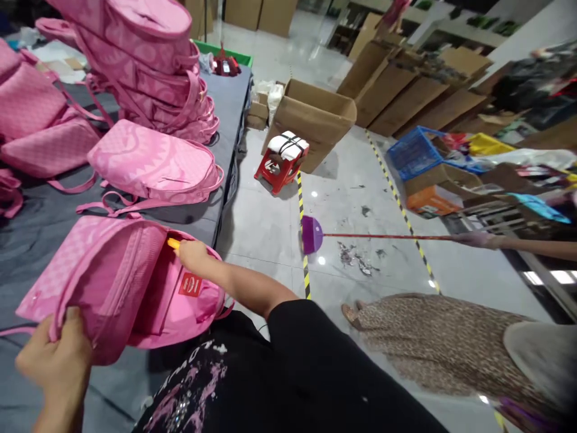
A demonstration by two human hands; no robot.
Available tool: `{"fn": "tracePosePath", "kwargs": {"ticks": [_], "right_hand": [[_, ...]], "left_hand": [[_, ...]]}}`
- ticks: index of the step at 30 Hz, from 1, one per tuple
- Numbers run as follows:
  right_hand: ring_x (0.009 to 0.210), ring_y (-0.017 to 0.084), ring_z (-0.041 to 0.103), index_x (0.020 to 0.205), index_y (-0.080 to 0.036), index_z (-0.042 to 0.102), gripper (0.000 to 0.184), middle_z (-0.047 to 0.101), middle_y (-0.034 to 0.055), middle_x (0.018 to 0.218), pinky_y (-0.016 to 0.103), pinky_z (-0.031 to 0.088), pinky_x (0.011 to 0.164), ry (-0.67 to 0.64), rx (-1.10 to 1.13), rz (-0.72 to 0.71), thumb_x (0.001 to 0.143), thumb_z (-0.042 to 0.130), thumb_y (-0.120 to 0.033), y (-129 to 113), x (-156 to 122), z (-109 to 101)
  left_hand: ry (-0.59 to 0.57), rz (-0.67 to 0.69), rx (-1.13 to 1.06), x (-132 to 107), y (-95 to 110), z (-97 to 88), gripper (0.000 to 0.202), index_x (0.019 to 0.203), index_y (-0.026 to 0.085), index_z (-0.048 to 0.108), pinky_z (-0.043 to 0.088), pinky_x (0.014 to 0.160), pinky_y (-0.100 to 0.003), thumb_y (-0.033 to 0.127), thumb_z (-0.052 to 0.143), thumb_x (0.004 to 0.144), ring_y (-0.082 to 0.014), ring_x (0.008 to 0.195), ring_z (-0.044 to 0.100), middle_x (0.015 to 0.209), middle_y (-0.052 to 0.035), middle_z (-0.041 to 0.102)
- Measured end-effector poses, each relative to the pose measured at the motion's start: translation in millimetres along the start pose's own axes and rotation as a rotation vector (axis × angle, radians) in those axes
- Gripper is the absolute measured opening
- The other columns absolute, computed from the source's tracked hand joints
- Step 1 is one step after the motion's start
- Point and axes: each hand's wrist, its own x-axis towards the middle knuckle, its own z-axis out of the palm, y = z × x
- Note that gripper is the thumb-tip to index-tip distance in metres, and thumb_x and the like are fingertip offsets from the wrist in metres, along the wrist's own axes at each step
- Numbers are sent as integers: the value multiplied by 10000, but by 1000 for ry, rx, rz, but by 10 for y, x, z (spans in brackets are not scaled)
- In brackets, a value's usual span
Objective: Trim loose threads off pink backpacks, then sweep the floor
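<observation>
Left fingers [72, 325] pinch the rim of the pink backpack [110, 273]; right fingers [186, 251] grip a yellow tool [172, 243] at its mouth. Between both, it is already open; work inside seems unfinished. Beyond them, 1 closed backpack [151, 157] lies on the tabletop [229, 99].

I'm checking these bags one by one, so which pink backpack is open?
The nearest backpack: the left hand grips its rim, and a red label shows inside. The backpack just beyond it looks closed, and neither hand touches it.
</observation>
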Motion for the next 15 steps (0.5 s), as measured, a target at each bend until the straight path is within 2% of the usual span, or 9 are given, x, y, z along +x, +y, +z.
{"fn": "tracePosePath", "kwargs": {"ticks": [3,5,7,8,9,11,14,15], "right_hand": [[1073,317,691,1045,-92,707,265,708,216,1149,424,573,865,-126,-76,52,976,476,-204,370,-540,88],[1033,326,706,960,-101,719,236,730,218,1064,409,571,840,-232,-115,105,962,512,-215,628,-949,91],[829,299,743,816,-102,706,327,742,205,857,360,580,711,-365,-127,151,966,537,-337,839,-1236,74],[683,261,730,751,-111,679,389,723,170,734,326,567,625,-459,-70,171,969,529,-396,910,-1314,73],[540,212,680,698,-124,638,441,682,121,620,287,534,540,-556,52,177,972,512,-445,952,-1351,85],[371,123,525,636,-153,550,519,564,26,464,220,442,430,-694,456,120,997,429,-505,945,-1337,165],[343,88,406,651,-179,502,574,450,-35,400,194,408,403,-686,1088,7,1007,325,-593,809,-1252,422],[346,87,393,674,-183,501,577,439,-42,404,196,416,405,-670,1237,33,1006,304,-611,769,-1240,528]], "left_hand": [[77,8,-120,-56,-32,-7,443,550,234,388,204,451,-281,512,601,821,-134,489,262,527,28,289],[80,35,-178,-97,5,31,413,543,221,392,203,469,-276,461,605,803,-121,501,249,524,36,282],[60,49,-224,-111,58,90,387,532,208,411,220,471,-264,441,590,785,-105,488,252,497,48,283],[43,57,-247,-107,76,119,383,530,204,416,232,471,-258,438,583,784,-99,482,261,489,53,291],[23,67,-265,-101,84,144,386,532,200,421,239,473,-252,440,579,790,-95,481,273,489,56,302],[-28,90,-286,-94,72,180,391,550,191,441,251,483,-244,445,584,811,-91,490,300,503,58,329],[-58,119,-306,-119,33,193,370,580,182,481,260,490,-235,433,600,823,-89,496,320,515,58,355],[-56,126,-310,-133,27,189,368,579,182,481,260,491,-234,427,604,824,-88,496,317,514,59,354]]}}
